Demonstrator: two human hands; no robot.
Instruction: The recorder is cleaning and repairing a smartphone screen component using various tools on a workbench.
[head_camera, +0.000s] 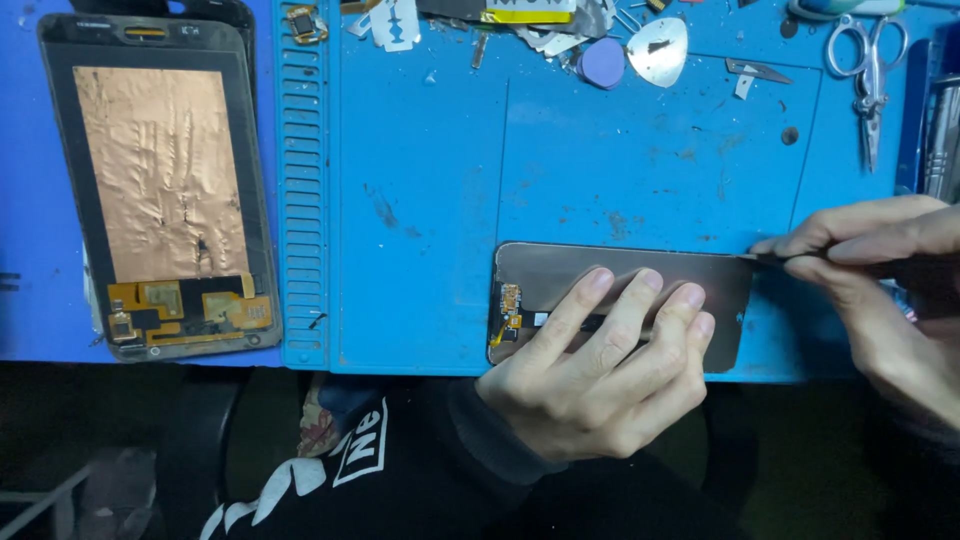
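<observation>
A phone screen panel (560, 275) lies face down, lengthwise, on the near part of a blue work mat (420, 200), its near edge close to the mat's front edge. The left hand (600, 370) lies flat on the panel with fingers spread a little and pressed on its back, holding nothing; it covers much of the panel's middle and near edge. The right hand (880, 290), at the panel's right end, is pinched narrow on a thin dark blade tool (770, 258) whose tip meets the panel's upper right corner; whether the tip has gone under the edge cannot be told. At the panel's left end a small orange flex connector (510, 300) shows. Well to the left of the panel, beyond the mat's ribbed strip (302, 200), lies a larger disassembled screen (160, 190) with a copper-coloured back. Beyond the panel, along the far edge of the mat, lie a purple pick (603, 63), a metal pick (660, 50), a razor blade (395, 22) and small scraps. Far to the panel's upper right lies a pair of scissors (868, 60). Nothing lies between the panel and these items.
</observation>
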